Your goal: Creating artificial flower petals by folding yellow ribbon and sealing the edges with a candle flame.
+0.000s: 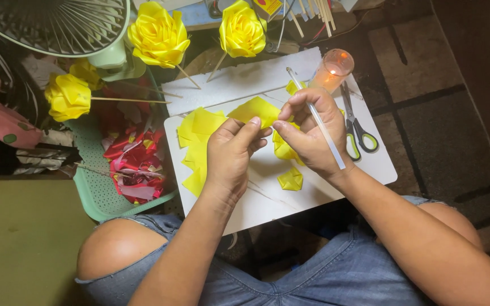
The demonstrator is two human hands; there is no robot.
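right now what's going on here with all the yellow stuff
A person sits with a white board on their lap, making ribbon flowers. Both hands meet over the board: the left hand and right hand pinch a folded yellow ribbon piece, and the right hand also holds a thin white stick. More cut yellow pieces lie on the board, beside green-handled scissors and a lit candle. Finished yellow roses on sticks lie at the top left.

Board lies across the lap, paper squares on its left half, scissors on its right, candle behind them. Basket sits left of the board; roses stand behind.
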